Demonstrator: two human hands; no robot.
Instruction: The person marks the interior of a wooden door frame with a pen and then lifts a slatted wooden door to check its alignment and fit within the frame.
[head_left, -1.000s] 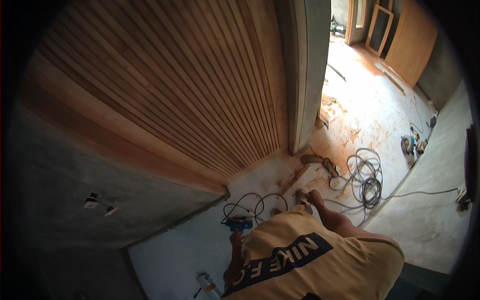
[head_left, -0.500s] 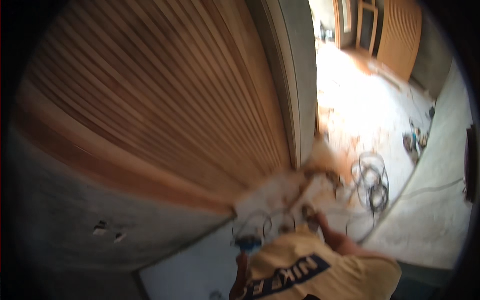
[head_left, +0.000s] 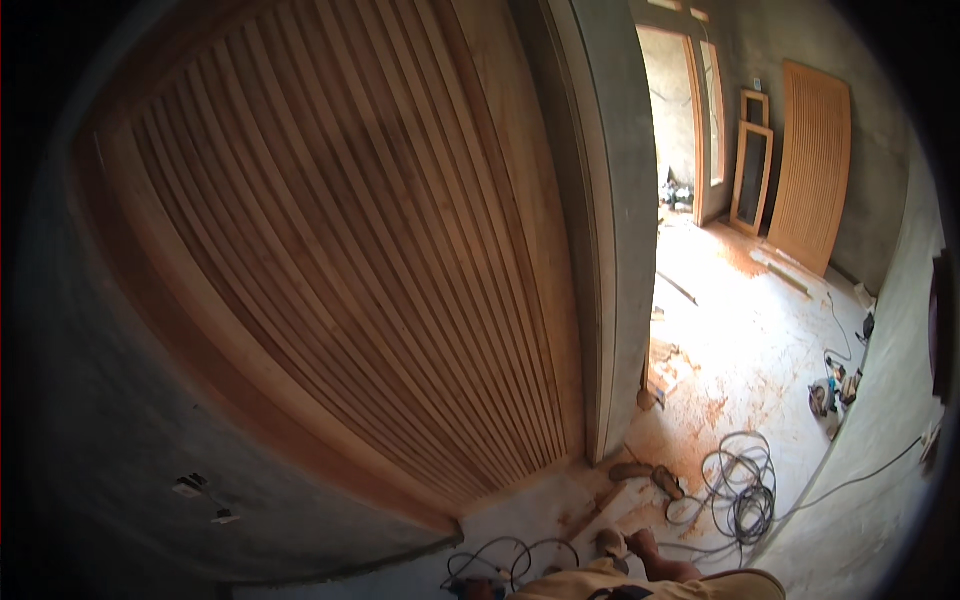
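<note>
A tall slatted wooden door panel in a wooden frame fills the left and middle. My right hand is low at the bottom centre-right, fingers curled beside my foot; anything in it is too small to make out. My left hand is out of view. My tan shirt shows at the lower edge, and a blue power tool with a looped cord lies partly visible on the floor beside it.
Coiled cable, footwear, power tools, wood strips and sawdust lie on the floor. A slatted panel and small frames lean by a bright doorway. Wires protrude from boxes in the left wall.
The view has tilted upward, showing more of the door panel and far doorway. My body and right hand sit lower in the picture, and my left hand has left view.
</note>
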